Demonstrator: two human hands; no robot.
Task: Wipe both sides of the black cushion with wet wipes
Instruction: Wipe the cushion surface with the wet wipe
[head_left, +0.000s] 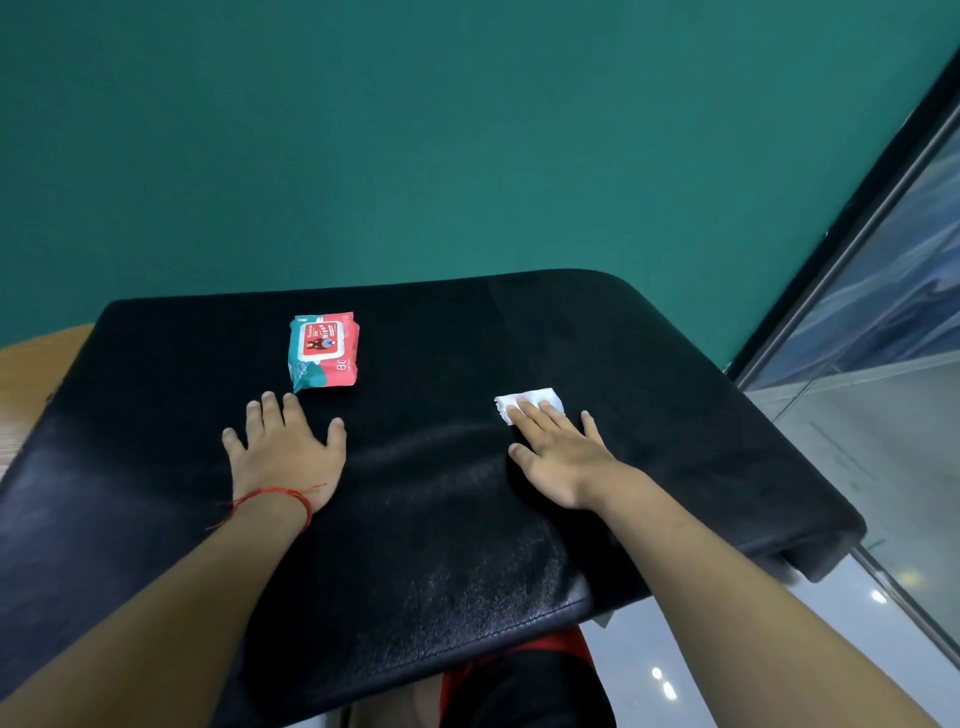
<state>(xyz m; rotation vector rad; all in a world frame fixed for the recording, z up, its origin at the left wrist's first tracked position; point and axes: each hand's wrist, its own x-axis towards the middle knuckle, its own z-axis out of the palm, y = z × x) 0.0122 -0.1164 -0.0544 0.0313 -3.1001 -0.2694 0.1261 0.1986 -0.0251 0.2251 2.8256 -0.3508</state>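
Black cushion (441, 545): we see it lying flat across the middle and lower part of the frame, its wide leather-like top facing up, with a glossy sheen over the lower centre. Its left end rests over a wooden surface (36, 364) at the left edge of the frame, and its right end juts out above a pale floor (857, 457). We note the left hand (285, 447) at centre left, palm down on the cushion with fingers straight and spread, holding nothing; a red string bracelet (280, 493) circles its wrist. We note the right hand (561, 457) at centre right, also palm down with fingers extended, its fingertips (523, 404) pressing a folded white wet wipe (501, 404) flat against the cushion. The wipe shows beyond and to the left of those fingertips. A teal-and-red pack of wet wipes (323, 349) lies on the cushion just above the left hand, near its fingertips; we cannot tell whether they touch. A green wall (415, 130) fills the upper frame, and a dark-framed glass partition (893, 291) runs along the right edge. Red-and-black clothing (519, 675) shows below the cushion's near edge at bottom centre.
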